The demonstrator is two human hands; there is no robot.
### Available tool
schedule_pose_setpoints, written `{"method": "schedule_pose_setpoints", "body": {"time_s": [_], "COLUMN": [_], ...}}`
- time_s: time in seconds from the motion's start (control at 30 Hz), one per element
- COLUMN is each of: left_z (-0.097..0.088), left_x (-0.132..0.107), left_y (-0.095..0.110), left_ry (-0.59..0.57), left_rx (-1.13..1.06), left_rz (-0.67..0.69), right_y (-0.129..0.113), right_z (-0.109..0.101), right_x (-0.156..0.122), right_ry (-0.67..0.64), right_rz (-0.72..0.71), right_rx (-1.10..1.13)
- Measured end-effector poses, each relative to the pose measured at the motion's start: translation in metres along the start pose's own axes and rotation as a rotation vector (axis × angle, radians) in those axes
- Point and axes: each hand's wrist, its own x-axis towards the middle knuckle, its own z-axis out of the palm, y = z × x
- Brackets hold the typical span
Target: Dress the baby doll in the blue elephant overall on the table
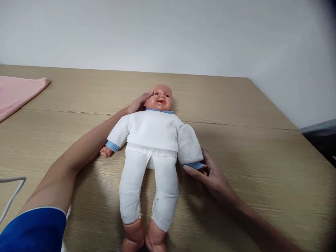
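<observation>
Blue sleeve near left, white cable just beyond. Baby doll face-up mid-tabletop; white trousers and fleece sweater look fully on, both arms through. What's left: can't tell. Right hand half-curled, holding doll's arm at right cuff. Left hand cups head's left side, fingers partly hidden, grip unclear. Pink cloth far left, untouched.

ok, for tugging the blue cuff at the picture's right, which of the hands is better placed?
Right, I'd judge: the right hand is at that blue cuff, thumb by its edge. The left hand is farther off, up at the side of the doll's head.
</observation>
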Motion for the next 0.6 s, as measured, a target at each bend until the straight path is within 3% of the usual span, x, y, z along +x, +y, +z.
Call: {"method": "schedule_pose_setpoints", "body": {"time_s": [0.3, 0.6], "left_z": [-0.0064, -0.006], "left_x": [0.0042, 0.0039], "left_y": [-0.0055, -0.0056], "left_ry": [-0.101, -0.092], "left_rx": [-0.011, 0.01], "left_rz": [-0.045, -0.002], "right_y": [0.0033, 0.0008], "right_z": [-0.0032, -0.0028], "right_x": [0.0035, 0.0022], "right_ry": [-0.026, -0.036], "right_rz": [-0.029, -0.026], "right_rx": [-0.034, -0.024]}}
